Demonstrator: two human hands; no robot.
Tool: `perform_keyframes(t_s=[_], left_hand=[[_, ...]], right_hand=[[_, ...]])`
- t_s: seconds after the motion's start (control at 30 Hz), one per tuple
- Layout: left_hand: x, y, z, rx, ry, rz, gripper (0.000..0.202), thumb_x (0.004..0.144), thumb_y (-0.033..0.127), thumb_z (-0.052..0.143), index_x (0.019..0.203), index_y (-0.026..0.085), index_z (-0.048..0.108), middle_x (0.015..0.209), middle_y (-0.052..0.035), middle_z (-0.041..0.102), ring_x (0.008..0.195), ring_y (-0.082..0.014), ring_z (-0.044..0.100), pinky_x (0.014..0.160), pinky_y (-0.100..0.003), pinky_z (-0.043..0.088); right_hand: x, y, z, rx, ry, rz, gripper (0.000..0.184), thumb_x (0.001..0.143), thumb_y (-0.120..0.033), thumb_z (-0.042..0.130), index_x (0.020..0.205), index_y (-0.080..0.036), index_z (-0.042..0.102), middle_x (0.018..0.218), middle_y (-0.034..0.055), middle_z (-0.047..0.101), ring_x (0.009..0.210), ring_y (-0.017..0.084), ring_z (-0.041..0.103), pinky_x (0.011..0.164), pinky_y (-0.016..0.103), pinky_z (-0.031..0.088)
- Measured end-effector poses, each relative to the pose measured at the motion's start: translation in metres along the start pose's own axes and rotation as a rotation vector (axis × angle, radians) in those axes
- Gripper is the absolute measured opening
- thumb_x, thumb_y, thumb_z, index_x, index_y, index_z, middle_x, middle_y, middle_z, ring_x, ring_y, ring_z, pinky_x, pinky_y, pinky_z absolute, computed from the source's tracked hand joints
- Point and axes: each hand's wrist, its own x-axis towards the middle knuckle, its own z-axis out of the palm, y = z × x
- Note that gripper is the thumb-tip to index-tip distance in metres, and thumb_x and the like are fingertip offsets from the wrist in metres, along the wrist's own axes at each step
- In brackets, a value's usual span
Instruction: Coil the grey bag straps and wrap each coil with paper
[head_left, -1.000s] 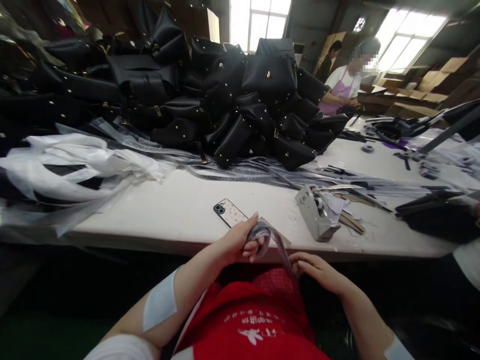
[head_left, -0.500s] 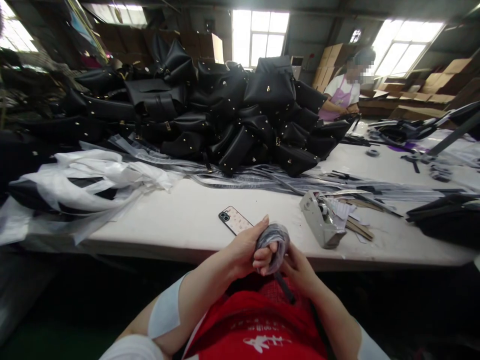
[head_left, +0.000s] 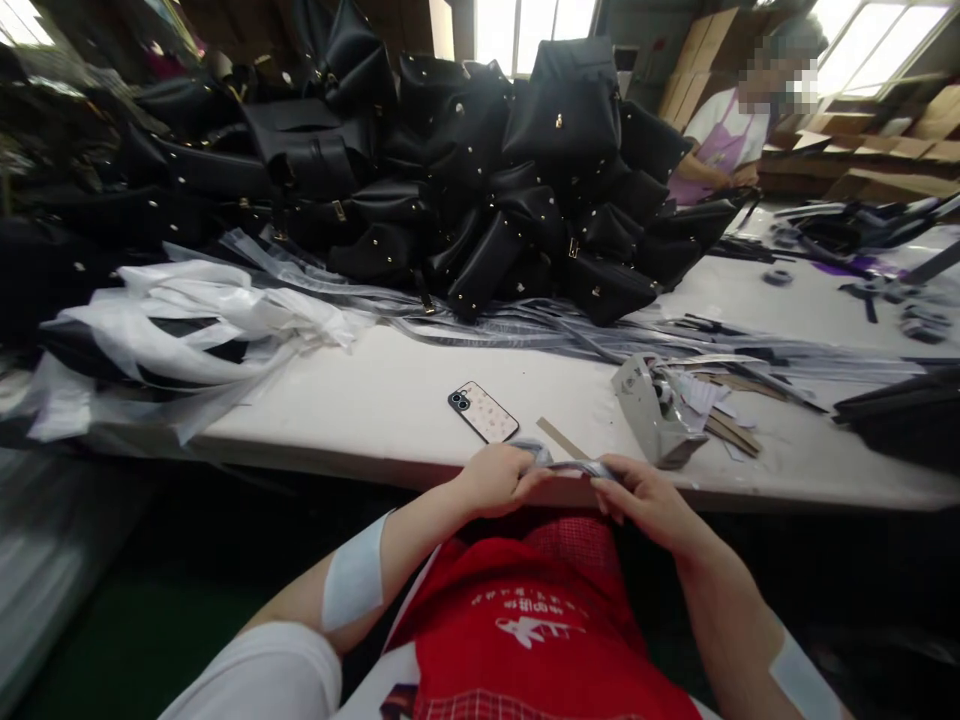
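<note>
Both hands grip a dark strap wrapped in clear plastic, held over the table's front edge. My left hand is closed around its left end, where part of it bunches up by the fingers. At the other end, my right hand pinches it between thumb and fingers. A phone in a patterned case lies on the table just beyond my left hand. Past the strap rests a thin tan strip. To the right stands a grey tape dispenser.
Black handbags are heaped along the back. Long plastic-wrapped straps lie before them. White wrapping is bundled at left, paper and card scraps at right. A person in a purple apron works across the table.
The coiled strap has come partly undone and now spans between my hands, which have moved apart. The view has tipped down, and the tan strip and whole phone now show.
</note>
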Motion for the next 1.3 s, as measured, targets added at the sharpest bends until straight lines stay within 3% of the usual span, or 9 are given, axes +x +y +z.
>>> perform_keyframes(t_s=[0.2, 0.4, 0.5, 0.73, 0.9, 1.0, 1.13, 1.23, 1.3], left_hand=[[-0.001, 0.006, 0.006, -0.898, -0.283, -0.257, 0.069, 0.088, 0.070, 0.027, 0.068, 0.014, 0.061, 0.037, 0.0052, 0.038, 0.031, -0.0090, 0.035, 0.039, -0.022, 0.037], [0.009, 0.009, 0.024, -1.514, -0.157, -0.278, 0.071, 0.087, 0.073, 0.027, 0.067, 0.013, 0.061, 0.033, 0.0064, 0.034, 0.028, -0.0091, 0.034, 0.037, -0.023, 0.038], [0.009, 0.009, 0.034, -1.641, -0.088, -0.267, 0.067, 0.086, 0.072, 0.033, 0.070, 0.013, 0.060, 0.036, 0.0067, 0.037, 0.032, -0.0083, 0.036, 0.043, -0.023, 0.041], [-0.012, -0.020, 0.042, -0.777, 0.420, -0.288, 0.044, 0.086, 0.055, 0.053, 0.106, 0.016, 0.062, 0.086, -0.0041, 0.065, 0.082, -0.0174, 0.061, 0.080, -0.031, 0.050], [-0.039, -0.006, 0.057, -0.230, 0.036, -0.012, 0.035, 0.094, 0.031, 0.043, 0.124, 0.023, 0.059, 0.111, -0.0071, 0.061, 0.099, -0.0181, 0.059, 0.092, -0.032, 0.047], [-0.053, 0.002, 0.068, -0.116, 0.041, -0.046, 0.034, 0.094, 0.026, 0.043, 0.122, 0.024, 0.062, 0.117, -0.0073, 0.060, 0.103, -0.0178, 0.059, 0.093, -0.031, 0.046], [-0.062, 0.000, 0.068, -0.211, 0.060, -0.101, 0.029, 0.095, 0.028, 0.043, 0.103, 0.020, 0.070, 0.104, -0.0071, 0.066, 0.100, -0.0169, 0.060, 0.093, -0.028, 0.046], [-0.064, -0.002, 0.063, -0.328, 0.050, -0.130, 0.026, 0.092, 0.031, 0.048, 0.090, 0.017, 0.070, 0.093, -0.0071, 0.066, 0.091, -0.0166, 0.061, 0.087, -0.027, 0.047], [-0.063, -0.002, 0.061, -0.402, 0.010, -0.176, 0.024, 0.089, 0.033, 0.052, 0.087, 0.016, 0.069, 0.091, -0.0063, 0.066, 0.086, -0.0161, 0.061, 0.082, -0.026, 0.047]], right_hand=[[0.018, 0.022, 0.008, -0.577, 0.142, -0.060, 0.039, 0.097, -0.044, 0.036, 0.097, -0.019, 0.066, 0.092, 0.0095, 0.069, 0.087, 0.025, 0.061, 0.081, 0.038, 0.044], [0.033, 0.035, 0.066, 0.211, 0.089, -0.085, 0.065, 0.092, -0.069, 0.019, 0.094, -0.018, 0.059, 0.067, 0.0046, 0.063, 0.054, 0.017, 0.056, 0.052, 0.029, 0.047], [0.035, 0.034, 0.077, 0.300, 0.138, -0.109, 0.058, 0.089, -0.070, 0.033, 0.097, -0.018, 0.057, 0.078, 0.0079, 0.068, 0.061, 0.019, 0.062, 0.057, 0.030, 0.051], [0.020, 0.024, 0.034, -0.245, -0.075, -0.070, 0.039, 0.091, -0.053, 0.048, 0.097, -0.018, 0.066, 0.091, 0.0068, 0.071, 0.083, 0.022, 0.064, 0.077, 0.031, 0.047], [0.013, 0.030, 0.047, -0.460, -0.374, 0.063, 0.032, 0.085, -0.045, 0.059, 0.090, -0.016, 0.071, 0.081, 0.0055, 0.072, 0.070, 0.021, 0.063, 0.064, 0.027, 0.044], [0.016, 0.040, 0.050, -0.316, -0.418, 0.069, 0.034, 0.081, -0.048, 0.064, 0.090, -0.016, 0.072, 0.075, 0.0018, 0.070, 0.067, 0.018, 0.061, 0.061, 0.024, 0.043], [0.032, 0.054, 0.030, -0.341, -0.101, 0.055, 0.029, 0.088, -0.044, 0.058, 0.094, -0.017, 0.068, 0.080, 0.0027, 0.068, 0.072, 0.017, 0.060, 0.066, 0.026, 0.046], [0.047, 0.066, 0.019, -0.735, 0.292, 0.059, 0.025, 0.089, -0.033, 0.057, 0.106, -0.017, 0.064, 0.098, 0.0089, 0.065, 0.091, 0.022, 0.059, 0.083, 0.032, 0.045], [0.056, 0.071, 0.019, -1.003, 0.341, 0.084, 0.024, 0.088, -0.030, 0.058, 0.107, -0.016, 0.062, 0.102, 0.0116, 0.062, 0.099, 0.026, 0.055, 0.087, 0.035, 0.043]])
